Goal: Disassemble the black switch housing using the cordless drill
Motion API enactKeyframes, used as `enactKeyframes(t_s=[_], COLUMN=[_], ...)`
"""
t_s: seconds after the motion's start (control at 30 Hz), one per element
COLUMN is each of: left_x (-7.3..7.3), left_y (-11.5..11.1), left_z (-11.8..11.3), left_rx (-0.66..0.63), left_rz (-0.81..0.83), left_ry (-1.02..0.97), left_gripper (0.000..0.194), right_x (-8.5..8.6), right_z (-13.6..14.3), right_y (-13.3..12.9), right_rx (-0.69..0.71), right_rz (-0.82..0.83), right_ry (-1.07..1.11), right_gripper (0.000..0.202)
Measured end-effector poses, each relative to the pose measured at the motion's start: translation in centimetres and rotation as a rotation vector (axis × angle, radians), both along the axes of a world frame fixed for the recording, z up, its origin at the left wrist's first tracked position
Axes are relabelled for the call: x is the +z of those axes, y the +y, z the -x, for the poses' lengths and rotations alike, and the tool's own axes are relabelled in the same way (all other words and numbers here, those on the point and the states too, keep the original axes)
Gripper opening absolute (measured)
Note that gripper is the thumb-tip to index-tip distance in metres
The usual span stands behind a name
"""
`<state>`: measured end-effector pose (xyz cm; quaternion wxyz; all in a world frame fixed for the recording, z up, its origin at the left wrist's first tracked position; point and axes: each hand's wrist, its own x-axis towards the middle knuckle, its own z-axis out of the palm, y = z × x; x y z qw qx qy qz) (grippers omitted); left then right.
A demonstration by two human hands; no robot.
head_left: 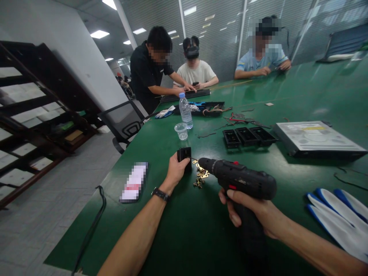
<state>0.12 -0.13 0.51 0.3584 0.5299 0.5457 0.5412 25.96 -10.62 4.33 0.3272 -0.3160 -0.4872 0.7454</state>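
Observation:
My left hand grips a small black plastic box, stood on edge on the green table with its hollow side partly toward me. In my right hand is a black cordless drill, held by its handle and pointing left. The tip of its bit is at the right side of the box; whether it touches cannot be made out. Beneath the chuck lie several brass-coloured plates and a little heap of screws.
Three similar black boxes stand beyond the drill, left of a metal-topped device. A plastic cup and water bottle are ahead. Left lies a phone; right, white-blue gloves. Three people sit or stand across the table.

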Motion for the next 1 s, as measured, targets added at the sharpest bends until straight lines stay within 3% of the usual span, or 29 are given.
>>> enactKeyframes(t_s=[1.0], left_x=[0.00], left_y=[-0.01], left_z=[-0.09], left_rx=[0.000], left_rz=[-0.033], left_ry=[0.012], left_gripper=[0.020], right_x=[0.01], right_z=[-0.15], right_y=[-0.24], right_rx=[0.016], right_rz=[-0.016], right_ry=[0.019], right_gripper=[0.027])
